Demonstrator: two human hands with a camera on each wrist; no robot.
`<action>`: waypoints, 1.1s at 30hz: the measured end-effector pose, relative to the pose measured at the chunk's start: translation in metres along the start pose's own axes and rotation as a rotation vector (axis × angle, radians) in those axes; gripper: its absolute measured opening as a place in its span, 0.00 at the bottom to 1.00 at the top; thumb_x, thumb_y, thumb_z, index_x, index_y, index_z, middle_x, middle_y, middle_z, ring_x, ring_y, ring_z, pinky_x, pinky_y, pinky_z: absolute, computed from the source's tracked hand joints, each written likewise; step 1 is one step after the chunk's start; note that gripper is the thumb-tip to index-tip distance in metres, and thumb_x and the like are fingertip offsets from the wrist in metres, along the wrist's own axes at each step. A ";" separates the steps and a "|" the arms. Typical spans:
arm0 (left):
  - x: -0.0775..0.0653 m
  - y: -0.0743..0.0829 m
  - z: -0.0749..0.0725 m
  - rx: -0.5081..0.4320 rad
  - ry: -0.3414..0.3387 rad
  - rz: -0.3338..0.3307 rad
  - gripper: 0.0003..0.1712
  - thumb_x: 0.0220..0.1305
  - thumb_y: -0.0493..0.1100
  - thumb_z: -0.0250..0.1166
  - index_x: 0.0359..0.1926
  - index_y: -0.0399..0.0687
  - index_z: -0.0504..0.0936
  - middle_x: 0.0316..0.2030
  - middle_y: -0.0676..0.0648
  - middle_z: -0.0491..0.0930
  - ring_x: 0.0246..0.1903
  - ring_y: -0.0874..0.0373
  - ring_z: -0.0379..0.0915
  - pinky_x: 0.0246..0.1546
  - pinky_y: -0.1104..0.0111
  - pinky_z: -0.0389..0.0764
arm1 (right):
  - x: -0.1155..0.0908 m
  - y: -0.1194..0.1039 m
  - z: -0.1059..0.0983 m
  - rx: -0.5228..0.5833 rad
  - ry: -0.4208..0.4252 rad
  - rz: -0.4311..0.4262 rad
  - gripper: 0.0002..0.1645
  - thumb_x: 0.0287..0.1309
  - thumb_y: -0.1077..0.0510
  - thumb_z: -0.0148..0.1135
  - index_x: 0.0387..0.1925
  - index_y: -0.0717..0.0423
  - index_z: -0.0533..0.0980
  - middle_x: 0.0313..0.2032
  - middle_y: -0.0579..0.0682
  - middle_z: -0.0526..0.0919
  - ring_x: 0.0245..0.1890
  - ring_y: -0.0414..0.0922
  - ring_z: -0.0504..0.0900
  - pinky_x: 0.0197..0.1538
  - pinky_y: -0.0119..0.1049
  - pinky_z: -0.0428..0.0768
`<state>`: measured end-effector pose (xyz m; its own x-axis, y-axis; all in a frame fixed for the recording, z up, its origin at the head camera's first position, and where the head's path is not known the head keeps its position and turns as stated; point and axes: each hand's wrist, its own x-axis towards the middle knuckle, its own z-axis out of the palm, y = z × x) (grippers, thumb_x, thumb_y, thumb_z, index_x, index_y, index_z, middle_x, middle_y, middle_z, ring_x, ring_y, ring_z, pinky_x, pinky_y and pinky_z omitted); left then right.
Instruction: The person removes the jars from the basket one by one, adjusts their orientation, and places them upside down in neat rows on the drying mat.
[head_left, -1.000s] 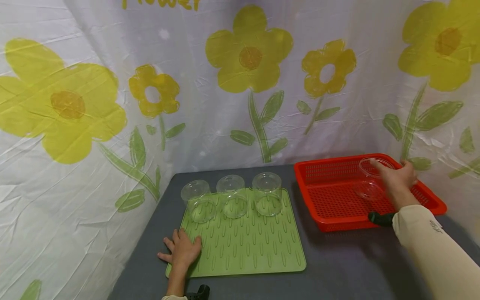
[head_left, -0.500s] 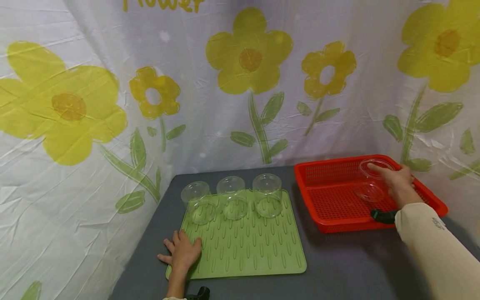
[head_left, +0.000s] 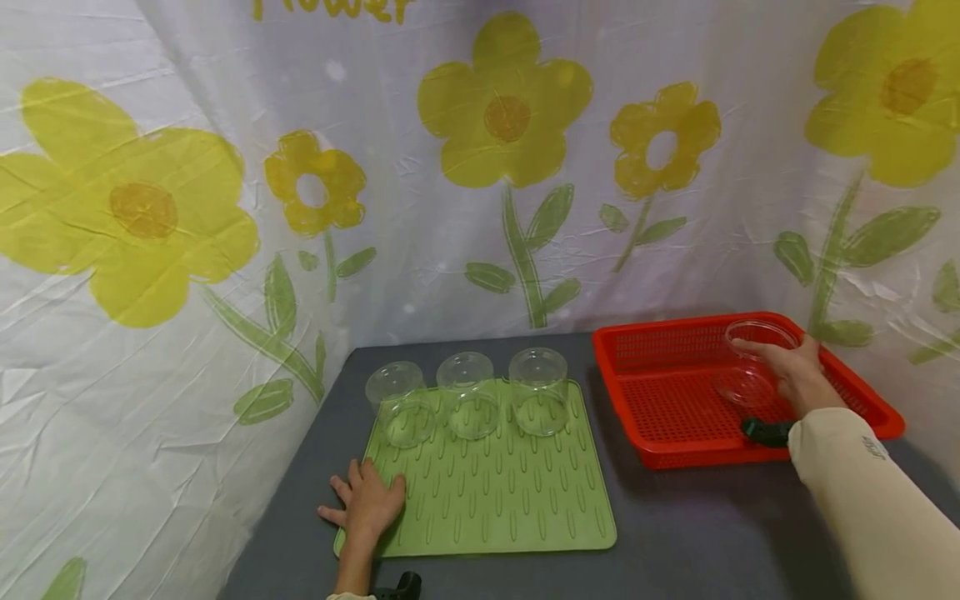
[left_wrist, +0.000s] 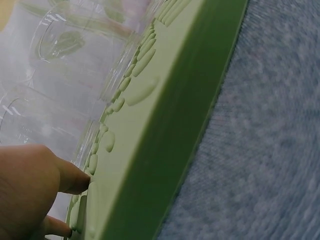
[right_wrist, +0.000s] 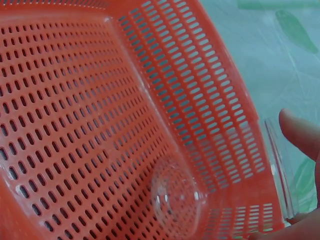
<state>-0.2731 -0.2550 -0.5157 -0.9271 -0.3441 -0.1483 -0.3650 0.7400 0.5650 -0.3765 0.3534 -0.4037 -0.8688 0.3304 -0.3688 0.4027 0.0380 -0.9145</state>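
Note:
My right hand (head_left: 802,375) reaches into the far right part of the red basket (head_left: 645,429), at a clear plastic jar (head_left: 742,388). The thumb (right_wrist: 299,131) lies by the jar's rim, with the other fingers on its opposite side, mostly hidden. In the right wrist view the jar's rounded base (right_wrist: 175,197) rests in the basket's corner. My left hand (head_left: 369,502) lies with spread fingers on the left edge of the green mat (head_left: 495,508). Its fingertips touch the mat's ridged surface in the left wrist view.
Three clear jars stand in a row along the mat's back edge: a left jar (head_left: 405,417), a middle jar (head_left: 471,408) and a right jar (head_left: 538,400). The mat and basket sit on a grey table (head_left: 675,533). A flower-printed curtain (head_left: 420,250) hangs directly behind.
My right hand has lowered slightly at the jar, and its thumb has come down over the rim. My left hand and the three jars on the mat have stayed in place.

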 end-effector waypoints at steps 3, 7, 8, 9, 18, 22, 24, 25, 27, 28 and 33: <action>-0.001 0.000 0.001 0.000 -0.005 -0.002 0.46 0.66 0.55 0.53 0.72 0.29 0.46 0.72 0.26 0.32 0.68 0.24 0.11 0.53 0.27 0.10 | 0.001 0.002 0.000 -0.018 0.008 -0.012 0.84 0.42 0.31 0.71 0.71 0.46 0.13 0.73 0.57 0.16 0.74 0.63 0.22 0.75 0.60 0.46; -0.001 0.000 0.002 0.006 -0.010 -0.001 0.46 0.66 0.55 0.52 0.72 0.29 0.46 0.72 0.26 0.32 0.68 0.25 0.11 0.53 0.27 0.10 | 0.000 0.002 0.002 -0.023 0.013 -0.035 0.83 0.44 0.32 0.70 0.71 0.47 0.14 0.73 0.58 0.15 0.73 0.64 0.19 0.74 0.61 0.46; -0.001 0.000 0.002 0.008 -0.010 0.000 0.47 0.66 0.55 0.52 0.72 0.29 0.46 0.73 0.27 0.32 0.68 0.25 0.11 0.53 0.27 0.10 | 0.000 0.002 0.002 -0.020 0.013 -0.037 0.82 0.44 0.32 0.69 0.71 0.47 0.13 0.73 0.58 0.15 0.73 0.63 0.20 0.74 0.61 0.47; -0.001 0.000 0.002 0.010 -0.009 0.000 0.47 0.66 0.55 0.52 0.72 0.29 0.46 0.73 0.27 0.32 0.69 0.25 0.11 0.53 0.27 0.11 | 0.000 0.002 0.002 -0.022 0.009 -0.036 0.82 0.45 0.32 0.69 0.70 0.46 0.13 0.73 0.58 0.15 0.73 0.64 0.21 0.74 0.60 0.48; 0.000 0.003 0.002 0.004 0.006 0.017 0.46 0.67 0.55 0.52 0.72 0.29 0.46 0.73 0.27 0.32 0.68 0.24 0.12 0.53 0.26 0.11 | 0.000 -0.001 0.000 -0.041 -0.006 -0.035 0.81 0.47 0.36 0.70 0.71 0.48 0.14 0.74 0.59 0.19 0.75 0.63 0.29 0.74 0.59 0.51; 0.000 0.004 0.003 0.002 0.008 0.024 0.46 0.67 0.55 0.52 0.72 0.29 0.46 0.73 0.27 0.32 0.68 0.24 0.12 0.53 0.26 0.11 | 0.002 0.000 -0.001 -0.015 -0.006 -0.037 0.82 0.44 0.35 0.72 0.71 0.48 0.15 0.73 0.57 0.18 0.75 0.62 0.30 0.74 0.58 0.50; 0.000 0.004 0.003 0.004 0.010 0.023 0.46 0.67 0.55 0.52 0.72 0.29 0.47 0.73 0.27 0.32 0.68 0.24 0.12 0.53 0.27 0.11 | 0.003 0.001 -0.001 -0.018 -0.002 -0.044 0.81 0.46 0.36 0.71 0.71 0.48 0.15 0.74 0.57 0.19 0.75 0.63 0.31 0.74 0.58 0.51; 0.000 0.004 0.003 0.004 0.011 0.021 0.46 0.67 0.55 0.52 0.72 0.29 0.47 0.73 0.27 0.32 0.68 0.24 0.12 0.53 0.27 0.11 | 0.003 0.001 -0.001 -0.014 0.001 -0.045 0.80 0.47 0.36 0.71 0.71 0.48 0.16 0.74 0.57 0.19 0.75 0.62 0.31 0.74 0.57 0.52; 0.000 0.003 0.003 0.003 0.014 0.019 0.46 0.66 0.55 0.52 0.72 0.29 0.47 0.73 0.27 0.33 0.68 0.24 0.12 0.53 0.27 0.11 | 0.004 0.001 0.000 -0.014 0.012 -0.048 0.78 0.49 0.38 0.70 0.71 0.48 0.16 0.74 0.57 0.20 0.75 0.62 0.32 0.74 0.57 0.53; 0.000 0.002 0.003 0.003 0.015 0.018 0.46 0.66 0.55 0.52 0.72 0.29 0.47 0.73 0.26 0.33 0.68 0.24 0.12 0.53 0.27 0.11 | 0.004 0.001 0.001 -0.011 0.015 -0.048 0.77 0.50 0.39 0.69 0.72 0.48 0.17 0.74 0.56 0.20 0.75 0.61 0.33 0.74 0.56 0.53; 0.000 0.000 0.001 0.003 0.014 0.014 0.46 0.66 0.55 0.52 0.72 0.29 0.47 0.73 0.27 0.33 0.68 0.23 0.12 0.53 0.26 0.11 | 0.002 -0.005 0.007 0.003 0.037 -0.076 0.76 0.49 0.40 0.71 0.73 0.48 0.20 0.75 0.56 0.24 0.75 0.60 0.37 0.74 0.55 0.55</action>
<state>-0.2732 -0.2545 -0.5166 -0.9310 -0.3416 -0.1285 -0.3519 0.7465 0.5647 -0.3820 0.3469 -0.4008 -0.8853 0.3618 -0.2923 0.3354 0.0611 -0.9401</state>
